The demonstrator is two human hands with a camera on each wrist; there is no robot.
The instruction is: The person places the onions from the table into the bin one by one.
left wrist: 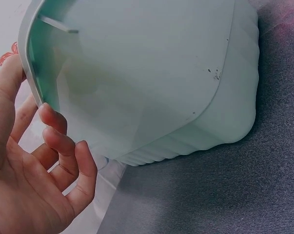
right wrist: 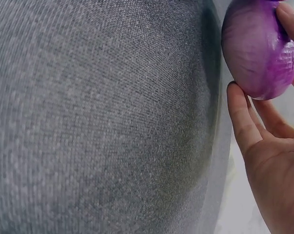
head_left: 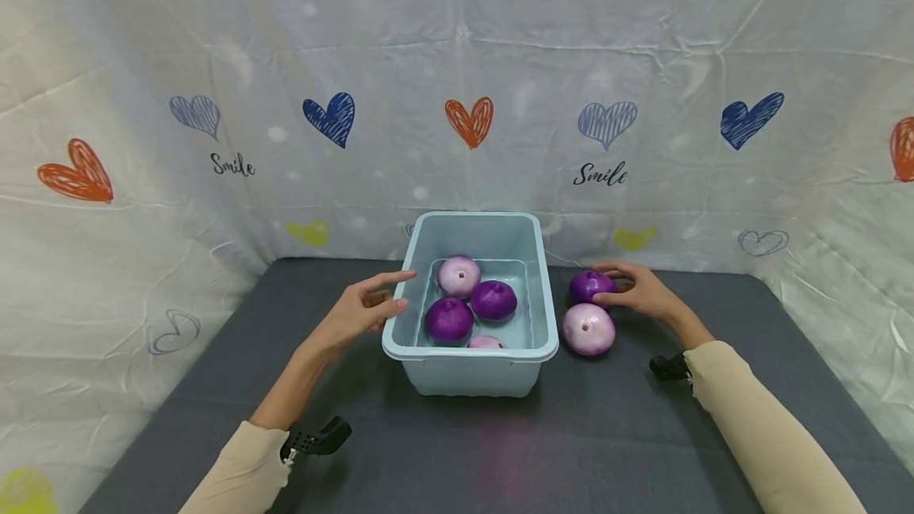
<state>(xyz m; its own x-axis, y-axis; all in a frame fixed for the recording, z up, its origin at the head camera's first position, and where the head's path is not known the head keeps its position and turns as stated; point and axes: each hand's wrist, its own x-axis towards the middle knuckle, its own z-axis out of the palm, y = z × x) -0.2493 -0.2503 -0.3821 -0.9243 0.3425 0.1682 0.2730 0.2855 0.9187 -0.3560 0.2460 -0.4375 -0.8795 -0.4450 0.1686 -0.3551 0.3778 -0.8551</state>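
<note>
Head view shows a round, shiny purple onion (head_left: 591, 285) that could slip and roll if the right hand (head_left: 639, 292) pinches too softly, or bump the pale onion (head_left: 589, 330) just in front. The left hand (head_left: 360, 309) might nudge the blue tub (head_left: 471, 377) if it pushes; its fingers are loose and apart by the rim, holding nothing. The purple onion sits between the right hand's thumb and fingers, which grip it, right of the tub, near the counter's (head_left: 607, 435) back edge.

Smooth plastic tub (head_left: 471, 377), glossy onions (head_left: 589, 330), matt woven tablecloth (head_left: 457, 458)
</note>
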